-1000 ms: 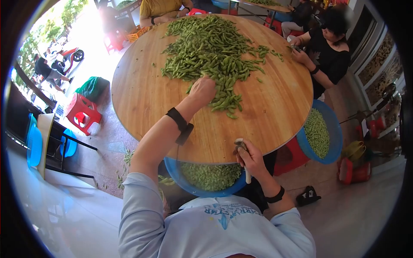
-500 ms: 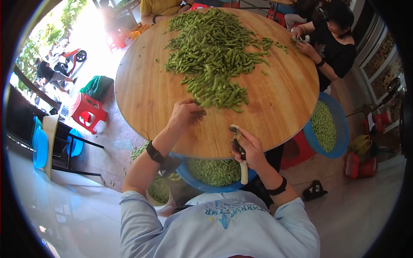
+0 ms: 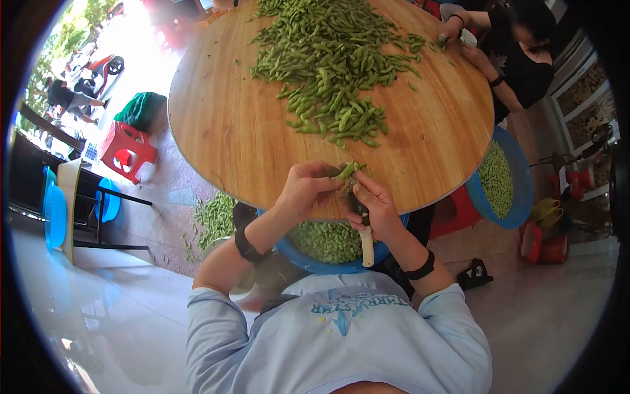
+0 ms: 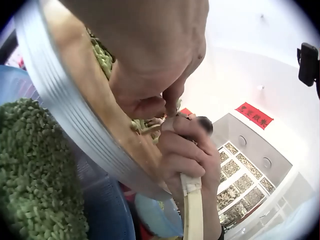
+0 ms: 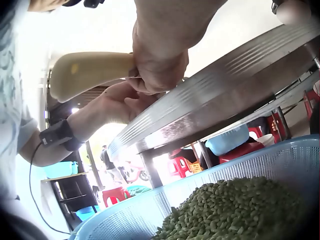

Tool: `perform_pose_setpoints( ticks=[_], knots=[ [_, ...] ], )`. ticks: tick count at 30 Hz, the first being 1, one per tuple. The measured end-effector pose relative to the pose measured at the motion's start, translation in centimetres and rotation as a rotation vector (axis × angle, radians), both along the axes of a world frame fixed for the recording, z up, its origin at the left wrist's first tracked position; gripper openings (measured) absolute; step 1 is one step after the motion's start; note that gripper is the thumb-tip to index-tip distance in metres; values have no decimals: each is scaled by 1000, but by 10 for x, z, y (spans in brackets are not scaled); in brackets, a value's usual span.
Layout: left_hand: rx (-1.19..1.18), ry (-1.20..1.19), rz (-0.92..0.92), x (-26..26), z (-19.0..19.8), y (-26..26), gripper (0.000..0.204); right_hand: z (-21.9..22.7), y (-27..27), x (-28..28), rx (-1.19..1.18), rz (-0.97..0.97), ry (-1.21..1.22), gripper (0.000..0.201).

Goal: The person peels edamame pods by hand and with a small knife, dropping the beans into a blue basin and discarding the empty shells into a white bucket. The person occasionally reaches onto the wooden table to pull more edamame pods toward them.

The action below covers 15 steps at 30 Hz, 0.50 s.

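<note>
Both hands meet over the near edge of a round wooden table [image 3: 223,105]. My left hand [image 3: 307,189] pinches green soybean pods [image 3: 348,171] between thumb and fingers, right against my right hand's fingertips. My right hand [image 3: 379,209] grips a tool with a cream handle [image 3: 367,246] that sticks out below the fist; its working end is hidden in the hand, so I cannot tell its kind. In the right wrist view the pale handle [image 5: 95,72] points toward my shirt. A heap of pods [image 3: 335,72] spreads over the table beyond my hands.
Below the table edge sits a blue basket [image 5: 115,220] of shelled beans [image 3: 328,243]. Another blue basin [image 3: 522,190] of beans stands to the right. Someone in black [image 3: 525,65] works at the table's right side. Discarded pods [image 3: 216,217] lie on the floor, left.
My left hand has come back from the pod heap toward me and now meets the right hand, with pods between its fingers. The right hand still grips the cream-handled tool.
</note>
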State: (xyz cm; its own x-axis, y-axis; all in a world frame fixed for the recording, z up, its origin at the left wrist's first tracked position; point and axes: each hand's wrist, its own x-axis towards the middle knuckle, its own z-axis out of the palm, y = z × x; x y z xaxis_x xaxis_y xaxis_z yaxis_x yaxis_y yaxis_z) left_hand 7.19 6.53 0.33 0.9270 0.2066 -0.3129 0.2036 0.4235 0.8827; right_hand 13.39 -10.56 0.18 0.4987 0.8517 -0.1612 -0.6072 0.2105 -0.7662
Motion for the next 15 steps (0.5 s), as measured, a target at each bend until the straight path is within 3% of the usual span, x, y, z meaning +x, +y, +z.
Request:
perform_pose_setpoints(
  ticks=[9,15],
  knots=[
    [-159,-61,-56,-6,2,-6,13,-3,-10,4,42,74,-45,42],
    [-57,-156,-41,-7,-5,-10,8,-4,-14,-1,-1,8,-147,35]
  ],
)
